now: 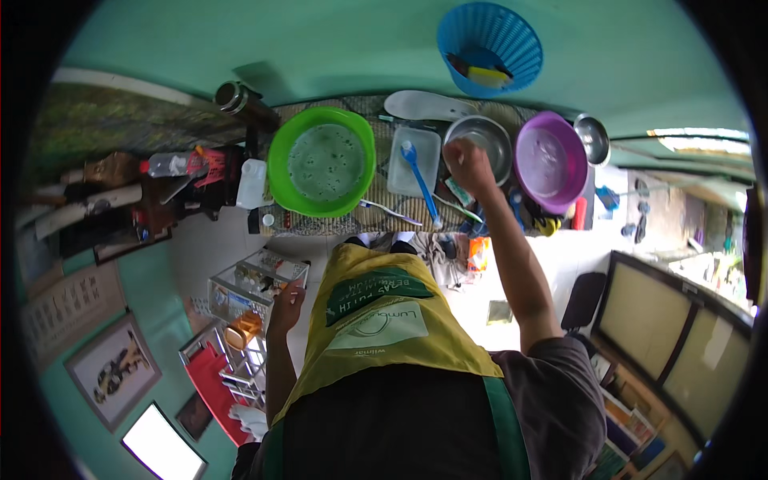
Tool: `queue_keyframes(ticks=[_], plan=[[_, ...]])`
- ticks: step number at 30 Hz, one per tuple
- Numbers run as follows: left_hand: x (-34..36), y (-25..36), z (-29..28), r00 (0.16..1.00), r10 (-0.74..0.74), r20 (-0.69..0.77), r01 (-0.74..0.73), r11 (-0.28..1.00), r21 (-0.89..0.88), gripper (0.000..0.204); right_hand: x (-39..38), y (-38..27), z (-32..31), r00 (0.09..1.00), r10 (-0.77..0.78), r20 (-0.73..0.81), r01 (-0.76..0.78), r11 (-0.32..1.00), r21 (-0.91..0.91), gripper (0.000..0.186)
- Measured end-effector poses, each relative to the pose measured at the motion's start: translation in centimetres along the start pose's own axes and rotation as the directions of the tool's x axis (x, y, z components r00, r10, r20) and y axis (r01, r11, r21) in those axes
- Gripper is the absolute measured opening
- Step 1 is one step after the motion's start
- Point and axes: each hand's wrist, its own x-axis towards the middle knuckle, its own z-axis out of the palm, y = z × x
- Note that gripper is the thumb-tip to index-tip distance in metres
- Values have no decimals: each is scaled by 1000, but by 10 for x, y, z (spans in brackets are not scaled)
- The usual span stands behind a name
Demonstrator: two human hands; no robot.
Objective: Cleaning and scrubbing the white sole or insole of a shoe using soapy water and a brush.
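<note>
- R hand [470, 166] is at the metal bowl [502, 150] on the table [320, 226], fingers curled; can't tell if it's gripping anything. A knock on the rim could tip the bowl.
- L hand [290, 306] hangs low, away from the table, fingers loose, nothing seen in it; w/o it steadying, the bowl might skid.
- Blue-handled tool [420, 182] reaches nr the front edge; a brush from the R forearm [520, 264] could drop it.
- Green basin [281, 160] has sudsy water; a bump may slop it.
</note>
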Motion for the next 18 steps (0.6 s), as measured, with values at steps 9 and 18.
queue_keyframes(ticks=[9, 18], plan=[[-57, 27, 44, 963, -265, -54, 261, 963, -67, 39, 163, 99, 45, 958, 288, 13, -203, 704, -681, 60], [-61, 27, 57, 955, -221, -200, 193, 970, -147, 33, 155, 60, 35, 989, -137, -64, 74, 808, -585, 26]])
